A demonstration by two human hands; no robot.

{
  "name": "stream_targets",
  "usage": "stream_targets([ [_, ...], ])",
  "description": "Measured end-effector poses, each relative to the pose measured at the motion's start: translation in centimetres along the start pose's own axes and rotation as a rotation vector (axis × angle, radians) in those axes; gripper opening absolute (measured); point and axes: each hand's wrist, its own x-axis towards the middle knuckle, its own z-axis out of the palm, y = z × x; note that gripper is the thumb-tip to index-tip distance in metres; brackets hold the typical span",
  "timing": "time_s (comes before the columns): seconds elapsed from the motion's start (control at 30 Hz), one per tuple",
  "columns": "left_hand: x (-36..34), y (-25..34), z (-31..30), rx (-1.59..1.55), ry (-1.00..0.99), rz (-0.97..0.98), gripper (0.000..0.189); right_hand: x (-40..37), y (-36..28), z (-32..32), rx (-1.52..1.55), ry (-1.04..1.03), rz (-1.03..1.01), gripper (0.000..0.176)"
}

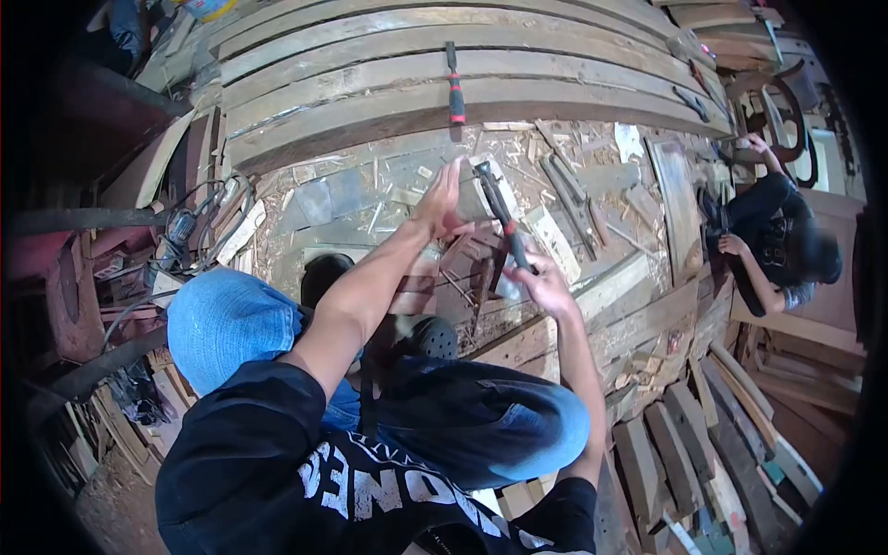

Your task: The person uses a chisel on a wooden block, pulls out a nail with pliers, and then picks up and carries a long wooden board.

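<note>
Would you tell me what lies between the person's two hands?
A dark tool, gripped by the right hand, slants toward the left hand; head view.

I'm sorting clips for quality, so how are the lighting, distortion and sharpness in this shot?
Head view: strong fisheye bend, black vignette in the corners; even daylight, soft shadows, no harsh glare; left hand, right hand and its black-handled tool are sharp mid-frame; the co-worker at the right edge looks squeezed and softer.

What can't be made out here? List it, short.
- Head view: what the left hand presses on; the hand covers it.
- Head view: the working end of the tool in the right hand, too blurred to name.
- Head view: what the co-worker handles at the right edge, too small.
</note>
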Motion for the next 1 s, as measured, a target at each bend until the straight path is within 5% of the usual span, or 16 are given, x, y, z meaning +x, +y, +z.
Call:
stream_targets([
  [0.07,0.2,0.0,-0.2,0.031,-0.068,-0.069,0.122,0.2,-0.7,0.3,-0.056,0.015,-0.019,0.026],
  [0.13,-0.1,0.0,-0.3,0.042,-0.061,-0.056,0.122,-0.2,-1.6,-0.2,0.293,-0.081,0.222,0.025],
  [0.27,-0.2,0.0,0.4,0.027,0.017,0.045,0.116,-2.3,-3.6,-2.1,0.136,-0.089,0.205,0.024],
  [0.47,-0.7,-0.3,1.2,0.097,0.148,0.152,0.105,-7.7,-8.0,-3.9,-0.254,-0.117,0.129,0.026],
  [0.7,-1.3,0.5,1.2,0.151,-0.017,0.042,0.116,-10.0,-14.6,-2.4,-1.038,0.178,0.097,0.025],
  [1.0,-1.4,-0.6,1.7,0.154,0.087,0.162,0.123,-8.5,-17.6,-1.1,-1.383,0.108,-0.018,0.017],
])
